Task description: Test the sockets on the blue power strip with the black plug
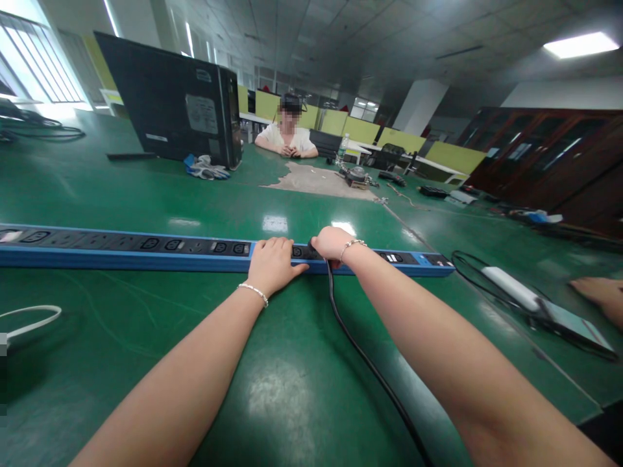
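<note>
A long blue power strip (pixel 126 259) with a row of black sockets lies across the green table. My left hand (pixel 273 263) clasps it near the middle, fingers over the top and thumb along the front side. Just to the right, my right hand (pixel 333 245) is closed around a black plug (pixel 312 245) at the strip's sockets. Whether the plug sits fully in a socket is hidden by my fingers. From under that hand a black cable (pixel 357 347) runs down over the table toward me.
A black computer case (pixel 170 107) stands at the back left, with gloves (pixel 207 167) beside it. Another person (pixel 287 136) sits opposite. At right lie a white adapter-like block (pixel 511 288), looped black cable and a co-worker's hand (pixel 601 295). A bottle (pixel 343 148) stands farther back.
</note>
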Demonstrator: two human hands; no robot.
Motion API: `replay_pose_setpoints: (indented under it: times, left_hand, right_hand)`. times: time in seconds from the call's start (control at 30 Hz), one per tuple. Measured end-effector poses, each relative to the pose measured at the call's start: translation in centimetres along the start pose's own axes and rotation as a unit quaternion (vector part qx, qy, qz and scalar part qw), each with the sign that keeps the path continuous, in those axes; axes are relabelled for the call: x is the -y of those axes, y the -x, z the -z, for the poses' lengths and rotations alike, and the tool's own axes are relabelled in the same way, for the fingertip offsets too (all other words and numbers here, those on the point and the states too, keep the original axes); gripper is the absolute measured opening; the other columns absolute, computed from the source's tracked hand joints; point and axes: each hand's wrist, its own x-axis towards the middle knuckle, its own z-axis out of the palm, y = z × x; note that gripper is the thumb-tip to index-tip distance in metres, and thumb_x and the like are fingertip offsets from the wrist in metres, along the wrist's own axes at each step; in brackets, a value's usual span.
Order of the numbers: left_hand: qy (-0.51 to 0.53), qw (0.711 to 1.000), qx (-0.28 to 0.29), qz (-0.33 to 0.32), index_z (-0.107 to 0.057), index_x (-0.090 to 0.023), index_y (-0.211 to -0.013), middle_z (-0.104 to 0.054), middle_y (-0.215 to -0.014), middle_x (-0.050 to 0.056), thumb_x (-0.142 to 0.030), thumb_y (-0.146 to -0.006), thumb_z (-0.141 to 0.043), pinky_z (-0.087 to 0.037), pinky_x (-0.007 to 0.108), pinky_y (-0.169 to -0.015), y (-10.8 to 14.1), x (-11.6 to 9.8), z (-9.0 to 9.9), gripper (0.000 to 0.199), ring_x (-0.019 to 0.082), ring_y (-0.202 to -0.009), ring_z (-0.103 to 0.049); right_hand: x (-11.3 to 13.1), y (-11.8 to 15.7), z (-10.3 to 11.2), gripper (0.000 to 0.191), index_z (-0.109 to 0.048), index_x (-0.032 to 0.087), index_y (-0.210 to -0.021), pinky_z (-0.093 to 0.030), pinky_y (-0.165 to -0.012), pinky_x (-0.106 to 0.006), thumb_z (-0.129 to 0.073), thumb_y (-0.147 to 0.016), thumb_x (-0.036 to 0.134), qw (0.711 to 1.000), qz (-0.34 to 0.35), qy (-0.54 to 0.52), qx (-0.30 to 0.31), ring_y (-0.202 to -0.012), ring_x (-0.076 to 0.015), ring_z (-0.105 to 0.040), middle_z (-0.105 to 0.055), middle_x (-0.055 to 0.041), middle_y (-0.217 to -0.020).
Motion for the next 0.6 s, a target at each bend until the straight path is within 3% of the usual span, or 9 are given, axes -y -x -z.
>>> replay_pose_setpoints:
  times: [0.13, 0.6]
  left_hand:
    - [0.001, 1.000, -0.003, 0.000, -0.052, -0.017, -0.115, -0.061, -0.112, 0.011, -0.059, -0.076, -0.051, -0.031, 0.040, -0.089, 0.04, 0.04, -0.07, 0.058, 0.028, -0.108, -0.050]
    - [0.005, 1.000, -0.003, -0.004, -0.051, -0.016, -0.118, -0.060, -0.114, 0.012, -0.059, -0.076, -0.050, -0.030, 0.041, -0.091, 0.01, 0.12, -0.09, 0.059, 0.028, -0.110, -0.049]
  right_hand:
    - [-0.25, 0.32, 0.14, 0.045, -0.071, 0.006, -0.084, -0.052, -0.058, -0.028, -0.034, -0.088, 0.032, 0.999, -0.023, -0.012, 0.040, -0.062, -0.0229, -0.067, -0.069, -0.0160, -0.068]
    - [-0.54, 0.98, 0.78, 0.044, -0.068, 0.004, -0.084, -0.050, -0.051, -0.025, -0.035, -0.086, 0.033, 0.995, -0.035, -0.081, 0.050, -0.051, -0.0193, -0.064, -0.068, -0.0145, -0.065]
